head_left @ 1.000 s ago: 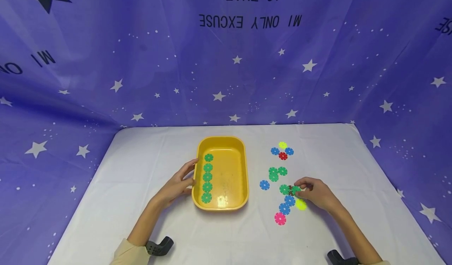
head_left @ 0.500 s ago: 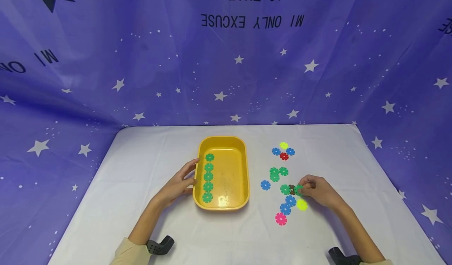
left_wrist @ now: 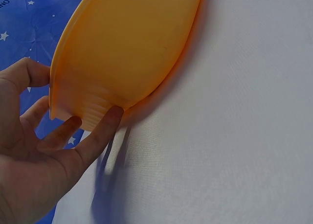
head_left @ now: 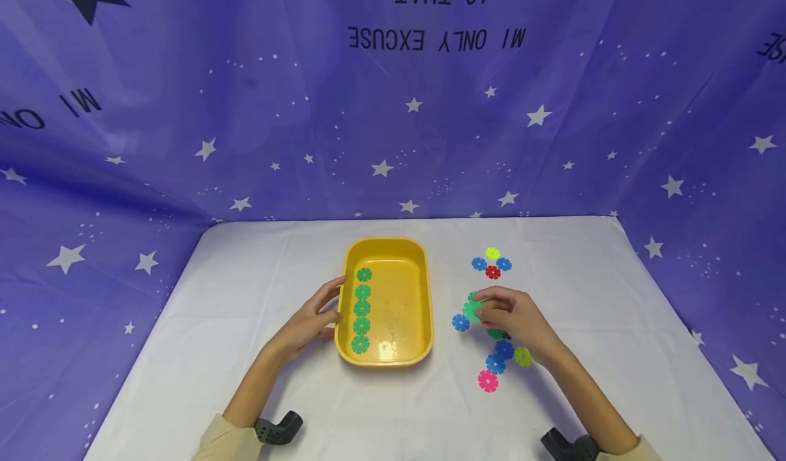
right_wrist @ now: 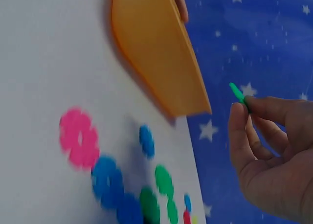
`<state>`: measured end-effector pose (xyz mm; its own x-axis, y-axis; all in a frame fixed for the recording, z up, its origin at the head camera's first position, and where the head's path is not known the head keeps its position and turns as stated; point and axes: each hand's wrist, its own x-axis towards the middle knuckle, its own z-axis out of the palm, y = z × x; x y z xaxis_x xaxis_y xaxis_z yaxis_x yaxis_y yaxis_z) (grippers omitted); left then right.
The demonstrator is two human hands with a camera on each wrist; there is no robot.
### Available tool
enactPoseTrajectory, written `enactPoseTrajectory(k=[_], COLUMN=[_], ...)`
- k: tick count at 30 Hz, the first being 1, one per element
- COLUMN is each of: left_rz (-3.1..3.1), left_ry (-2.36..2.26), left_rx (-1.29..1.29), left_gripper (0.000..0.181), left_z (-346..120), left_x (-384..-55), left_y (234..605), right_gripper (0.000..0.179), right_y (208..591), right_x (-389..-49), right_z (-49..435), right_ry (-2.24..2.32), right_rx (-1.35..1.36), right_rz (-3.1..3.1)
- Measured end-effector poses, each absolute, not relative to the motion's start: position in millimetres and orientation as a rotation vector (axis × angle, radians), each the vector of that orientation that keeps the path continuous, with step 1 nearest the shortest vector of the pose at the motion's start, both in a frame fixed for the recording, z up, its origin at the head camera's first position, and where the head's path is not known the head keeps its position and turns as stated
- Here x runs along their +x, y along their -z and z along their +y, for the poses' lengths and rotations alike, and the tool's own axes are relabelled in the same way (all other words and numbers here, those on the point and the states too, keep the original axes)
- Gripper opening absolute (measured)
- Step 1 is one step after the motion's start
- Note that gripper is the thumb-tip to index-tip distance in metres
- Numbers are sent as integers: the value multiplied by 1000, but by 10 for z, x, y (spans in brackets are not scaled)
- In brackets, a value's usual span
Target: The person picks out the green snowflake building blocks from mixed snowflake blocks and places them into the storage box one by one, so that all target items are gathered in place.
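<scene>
My right hand point(head_left: 516, 321) pinches a green notched plastic disc point(head_left: 471, 310) between thumb and finger; the right wrist view shows this disc point(right_wrist: 236, 93) edge-on, off the table. Below and around that hand lie other flat notched discs, including a blue disc point(head_left: 460, 322), a yellow disc point(head_left: 522, 357) and a pink disc point(head_left: 488, 381). The hand partly covers some green ones and a dark brown one. At the tray's left side, my left hand point(head_left: 307, 321) touches the outer wall and rim with spread fingers. Inside the yellow tray point(head_left: 428, 297), several green discs point(head_left: 361, 307) form a column along the left.
Farther back on the right, a small group has a red disc point(head_left: 493, 272), two blue ones and a yellow one. A white cloth point(head_left: 245, 263) covers the table. Purple star-printed fabric point(head_left: 344, 120) hangs behind and at both sides.
My right hand has picked up the green disc from beside the brown one and moved left and slightly back, toward the tray. My left hand and the tray have stayed put.
</scene>
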<state>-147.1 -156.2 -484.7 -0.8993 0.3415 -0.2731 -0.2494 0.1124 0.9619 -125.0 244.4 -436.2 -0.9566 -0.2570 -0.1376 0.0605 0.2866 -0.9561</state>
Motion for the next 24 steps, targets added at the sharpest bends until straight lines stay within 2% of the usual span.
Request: enactPoseTrajectory(k=[13, 24], left_rz=[1967, 1962], left_ry=[-1857, -1859], left_rx=[76, 79], left_gripper=[77, 78], left_z=[-1543, -1540], left_x=[-1477, -1472], left_y=[4863, 4862], right_gripper=[25, 13], right_y=[4397, 4438], right_x=[-1344, -1445], right_z=[1502, 1115], right_ry=[1772, 1434], right_rx=[-397, -447], right_rz=[2084, 2202])
